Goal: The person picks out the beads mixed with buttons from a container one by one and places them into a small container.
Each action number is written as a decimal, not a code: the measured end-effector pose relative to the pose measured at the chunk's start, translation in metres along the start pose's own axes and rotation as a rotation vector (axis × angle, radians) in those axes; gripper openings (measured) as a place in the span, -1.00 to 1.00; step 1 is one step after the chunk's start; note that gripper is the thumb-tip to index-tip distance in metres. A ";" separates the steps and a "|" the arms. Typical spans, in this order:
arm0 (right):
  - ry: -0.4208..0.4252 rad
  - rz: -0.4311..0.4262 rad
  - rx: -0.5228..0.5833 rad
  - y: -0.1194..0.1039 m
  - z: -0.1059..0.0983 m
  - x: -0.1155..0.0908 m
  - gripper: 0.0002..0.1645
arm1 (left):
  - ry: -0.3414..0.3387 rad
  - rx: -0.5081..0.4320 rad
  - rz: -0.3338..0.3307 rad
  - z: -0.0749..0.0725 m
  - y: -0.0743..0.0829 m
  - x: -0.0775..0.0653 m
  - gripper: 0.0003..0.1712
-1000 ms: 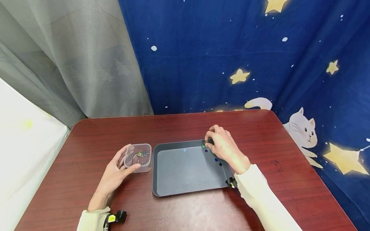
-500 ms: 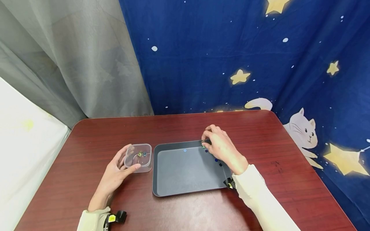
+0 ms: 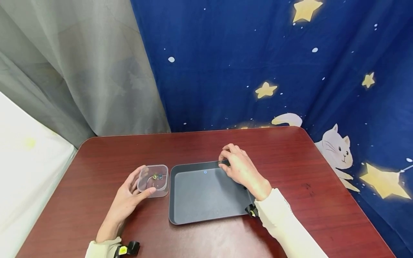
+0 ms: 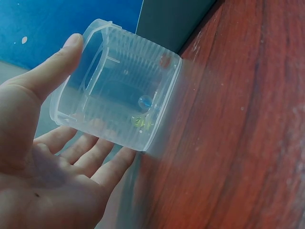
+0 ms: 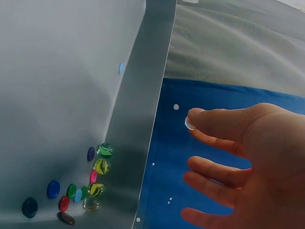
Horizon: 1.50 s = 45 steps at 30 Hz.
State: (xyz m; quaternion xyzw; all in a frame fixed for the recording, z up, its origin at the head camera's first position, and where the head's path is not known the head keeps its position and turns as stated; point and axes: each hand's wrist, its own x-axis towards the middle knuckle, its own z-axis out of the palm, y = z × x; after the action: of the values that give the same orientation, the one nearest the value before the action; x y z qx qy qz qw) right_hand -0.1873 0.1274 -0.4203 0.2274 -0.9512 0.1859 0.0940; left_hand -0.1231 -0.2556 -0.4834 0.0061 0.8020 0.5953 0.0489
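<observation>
My left hand (image 3: pixel 124 201) holds a clear plastic box (image 4: pixel 121 40), its thumb on the rim and its fingers along the opposite side. Inside lie a yellow-green marble (image 4: pixel 141 122), a blue one (image 4: pixel 145 101) and a small reddish piece (image 4: pixel 165 60). Between thumb and forefinger, my right hand (image 5: pixel 238 157) pinches a clear glass marble (image 5: pixel 189 124) above the far rim of the grey tray (image 3: pixel 203 200). Swirled marbles, among them a green one (image 5: pixel 105 150) and a yellow one (image 5: pixel 102 166), sit in the tray along its far wall.
Several flat coloured discs lie among the marbles, including a dark blue disc (image 5: pixel 53 189) and a brown one (image 5: pixel 66 218). A light blue disc (image 3: pixel 205 172) lies apart by the far wall. The reddish wooden table (image 3: pixel 106 161) runs back to a blue curtain (image 3: pixel 209 71).
My right hand has lifted away from the marbles and shifted slightly left, carrying the clear marble. The left hand and the box keep their place on the table.
</observation>
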 end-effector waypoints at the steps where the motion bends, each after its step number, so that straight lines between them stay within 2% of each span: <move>1: 0.005 0.000 0.002 -0.001 0.000 0.000 -0.84 | 0.000 -0.004 0.003 0.000 0.001 0.000 -0.01; 16: 0.031 -0.052 0.044 -0.016 0.006 0.005 -0.88 | 0.000 0.010 -0.013 0.000 0.003 0.000 0.01; 29: 0.044 -0.087 0.091 -0.026 0.010 0.005 -0.89 | 0.005 -0.008 0.014 0.002 -0.002 0.002 -0.01; 45: 0.028 -0.098 0.112 -0.038 0.013 0.011 -0.92 | 0.000 -0.011 -0.004 0.001 0.003 0.000 0.01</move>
State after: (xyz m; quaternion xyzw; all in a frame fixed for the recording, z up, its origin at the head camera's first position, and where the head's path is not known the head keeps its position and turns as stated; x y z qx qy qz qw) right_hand -0.1800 0.0863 -0.4170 0.2761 -0.9256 0.2372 0.1035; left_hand -0.1234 -0.2543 -0.4810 0.0042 0.7988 0.5995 0.0500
